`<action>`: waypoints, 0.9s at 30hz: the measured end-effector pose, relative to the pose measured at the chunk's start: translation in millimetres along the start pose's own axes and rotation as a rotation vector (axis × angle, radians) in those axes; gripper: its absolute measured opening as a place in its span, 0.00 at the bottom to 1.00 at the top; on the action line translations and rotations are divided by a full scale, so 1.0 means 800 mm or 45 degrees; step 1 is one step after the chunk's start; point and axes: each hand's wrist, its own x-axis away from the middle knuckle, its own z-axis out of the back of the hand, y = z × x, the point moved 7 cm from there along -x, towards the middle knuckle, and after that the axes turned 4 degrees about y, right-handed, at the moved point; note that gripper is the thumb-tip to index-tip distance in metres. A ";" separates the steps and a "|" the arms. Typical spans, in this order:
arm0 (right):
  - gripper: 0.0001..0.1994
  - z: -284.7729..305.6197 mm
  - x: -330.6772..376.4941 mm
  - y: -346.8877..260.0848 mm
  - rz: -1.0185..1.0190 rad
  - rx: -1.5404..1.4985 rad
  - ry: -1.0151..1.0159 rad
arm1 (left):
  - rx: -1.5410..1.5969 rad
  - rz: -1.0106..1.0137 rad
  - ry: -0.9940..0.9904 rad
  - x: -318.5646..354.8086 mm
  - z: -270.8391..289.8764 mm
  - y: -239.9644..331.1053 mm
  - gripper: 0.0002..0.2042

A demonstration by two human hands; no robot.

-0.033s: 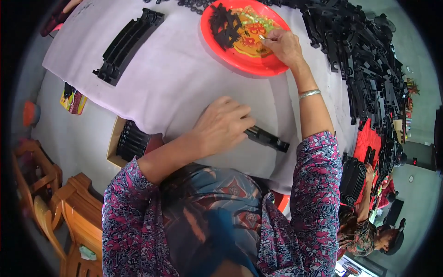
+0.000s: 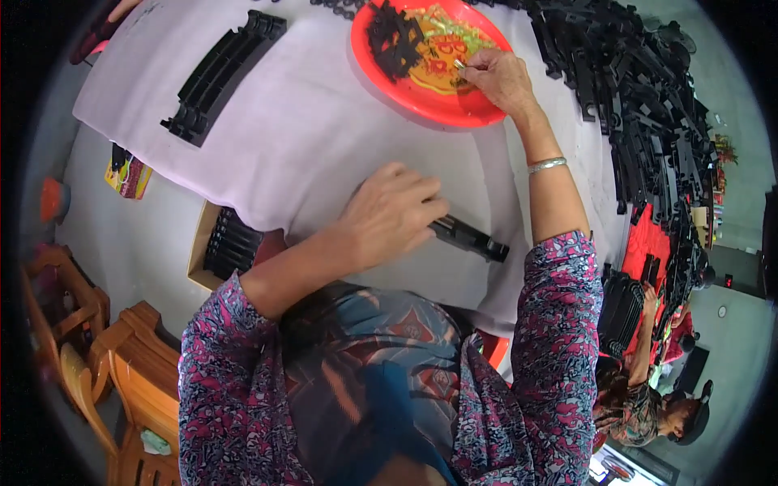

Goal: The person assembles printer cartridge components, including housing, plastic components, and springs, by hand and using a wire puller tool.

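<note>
My left hand (image 2: pixel 391 209) is closed around a long black plastic part (image 2: pixel 468 238), whose free end points right over the cloth; its other end is hidden under my fingers. Above the red plate (image 2: pixel 421 113), my right hand (image 2: pixel 501 81) pinches a small shiny metal piece (image 2: pixel 459 64), too small to name. On the plate lie thin black plastic pieces (image 2: pixel 391 40) to the left and small clear or pale pieces (image 2: pixel 442 26) toward the back. A longer black curved plastic frame (image 2: pixel 223 78) rests on the cloth at the far left, apart from both hands.
A pale cloth (image 2: pixel 324 105) covers the table. Black plastic parts (image 2: pixel 640 121) are heaped along its right side. A cardboard box (image 2: pixel 198 259) with black parts stands below the left edge, near a wooden chair (image 2: pixel 142 364). Another person (image 2: pixel 640 417) sits at the right.
The view has shifted very slightly. Both hands keep their places and their holds.
</note>
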 end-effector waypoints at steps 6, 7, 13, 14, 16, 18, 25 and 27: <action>0.08 0.043 0.098 -0.024 0.015 -0.486 -0.093 | 0.007 0.018 0.041 0.004 0.005 -0.004 0.15; 0.05 0.051 0.127 -0.027 -0.078 -0.544 -0.134 | -0.001 0.007 0.061 0.005 0.006 -0.004 0.15; 0.05 0.084 0.250 -0.053 -0.091 -0.655 -0.260 | 0.015 0.025 -0.021 0.001 0.003 0.007 0.15; 0.05 0.085 0.262 -0.056 -0.101 -0.657 -0.255 | 0.020 0.019 -0.029 0.001 0.004 0.010 0.15; 0.06 0.081 0.279 -0.065 -0.087 -0.669 -0.236 | 0.021 0.036 -0.040 0.000 0.006 0.014 0.14; 0.07 0.077 0.288 -0.076 -0.078 -0.595 -0.193 | 0.017 0.057 -0.060 0.001 0.005 0.018 0.14; 0.07 0.066 0.298 -0.097 -0.065 -0.431 -0.124 | 0.053 0.149 -0.067 0.007 0.003 0.025 0.14; 0.06 0.064 0.297 -0.096 -0.083 -0.431 -0.109 | 0.065 0.162 -0.092 0.007 0.002 0.023 0.15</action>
